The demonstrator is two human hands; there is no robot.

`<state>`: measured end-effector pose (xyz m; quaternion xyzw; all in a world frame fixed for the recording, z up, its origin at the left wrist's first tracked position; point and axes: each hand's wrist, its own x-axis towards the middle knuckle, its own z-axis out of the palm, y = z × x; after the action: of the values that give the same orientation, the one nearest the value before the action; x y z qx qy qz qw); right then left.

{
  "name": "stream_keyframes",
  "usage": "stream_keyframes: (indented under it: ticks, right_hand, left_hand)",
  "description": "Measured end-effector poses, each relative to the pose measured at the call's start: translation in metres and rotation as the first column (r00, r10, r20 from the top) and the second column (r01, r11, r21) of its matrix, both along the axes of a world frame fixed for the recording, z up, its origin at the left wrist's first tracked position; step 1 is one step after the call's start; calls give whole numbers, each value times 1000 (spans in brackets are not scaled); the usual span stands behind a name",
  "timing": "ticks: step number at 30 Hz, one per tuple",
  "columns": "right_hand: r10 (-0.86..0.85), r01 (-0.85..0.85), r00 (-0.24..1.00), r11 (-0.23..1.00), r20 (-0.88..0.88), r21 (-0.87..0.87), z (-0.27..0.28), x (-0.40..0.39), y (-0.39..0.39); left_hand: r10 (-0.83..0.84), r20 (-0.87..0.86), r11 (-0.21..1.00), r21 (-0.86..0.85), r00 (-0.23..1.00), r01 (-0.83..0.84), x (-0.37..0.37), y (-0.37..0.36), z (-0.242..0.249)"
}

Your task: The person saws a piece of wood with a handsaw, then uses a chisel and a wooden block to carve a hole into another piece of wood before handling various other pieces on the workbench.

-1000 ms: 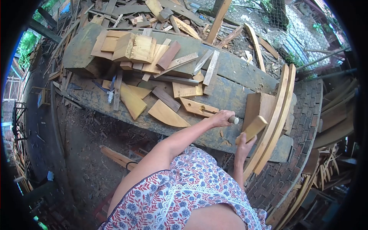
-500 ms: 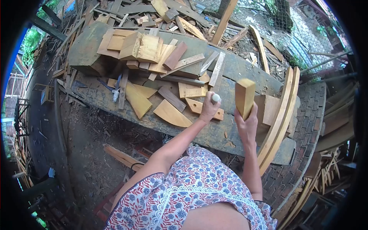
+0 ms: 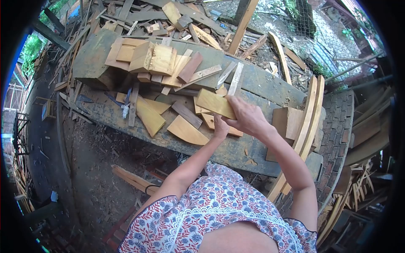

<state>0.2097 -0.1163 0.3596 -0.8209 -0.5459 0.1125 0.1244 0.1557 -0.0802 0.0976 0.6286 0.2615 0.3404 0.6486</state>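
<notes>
My right hand (image 3: 247, 114) grips a yellowish wooden block (image 3: 215, 103) held nearly level over the workbench. Just beneath the block is my left hand (image 3: 220, 127), closed in a fist around an upright pale round-ended handle. The block now hides that handle's top, and I cannot make out its lower end. Under my left fist lies a light wooden piece with holes (image 3: 234, 132), partly covered by the hand. A curved-edged wooden piece (image 3: 187, 130) lies just left of my left hand.
Stacked wooden blocks (image 3: 162, 59) stand at the bench's back left. A big squared block (image 3: 287, 122) and two long curved strips (image 3: 304, 126) are at the right. Scrap wood (image 3: 206, 36) is heaped behind the workbench (image 3: 145, 137).
My right hand has swung the block from upright at the right, down and left, to over my left fist. My left hand stays at nearly the same spot, still closed.
</notes>
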Motion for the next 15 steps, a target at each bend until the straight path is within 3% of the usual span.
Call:
stream_keyframes:
  ticks: [1,3,4,5,7,8,9,10,11,12,13,14,15]
  right_hand:
    - [-5,5,1000,1000,14,6,1,4,0]
    - [-34,53,998,909,54,-414,4,12,1]
    - [-67,64,998,905,6,-420,18,9,3]
    - [-71,67,997,905,6,-421,19,5,0]
    - [-59,57,995,998,-81,-25,18,-4,-9]
    - [-36,38,992,999,-124,13,12,-5,-14]
    - [-41,43,992,999,-118,20,-1,-4,-22]
    - [-97,88,993,990,-73,-108,-20,-1,-32]
    - [-144,135,989,963,-23,-234,-39,2,-44]
    - [-175,170,984,980,-41,-106,-53,6,-59]
    - [-170,166,985,981,-37,-101,-49,5,-69]
    - [-356,351,907,934,-225,-64,-41,1,-79]
    - [-506,527,759,847,-410,-70,-34,-5,-90]
  left_hand:
    - [-78,-84,990,110,993,88,-1,9,13]
    - [-89,-150,991,83,985,102,-5,8,47]
    - [-89,-139,991,87,986,102,2,7,39]
    - [-61,-67,998,30,996,64,4,3,23]
    - [-44,-5,999,-26,999,43,-3,-6,7]
    - [-61,7,996,-68,998,61,-6,-8,13]
    - [-77,22,991,-109,997,79,-6,-9,20]
    - [-126,-144,960,230,981,157,-12,0,36]
    - [-126,-138,959,236,982,156,-9,0,37]
    - [-166,-92,969,172,982,179,-6,0,36]
    - [-198,-43,974,106,979,202,-1,0,36]
    - [-115,-21,991,-76,993,113,3,-6,53]
    - [-168,-210,984,13,963,175,1,-5,68]
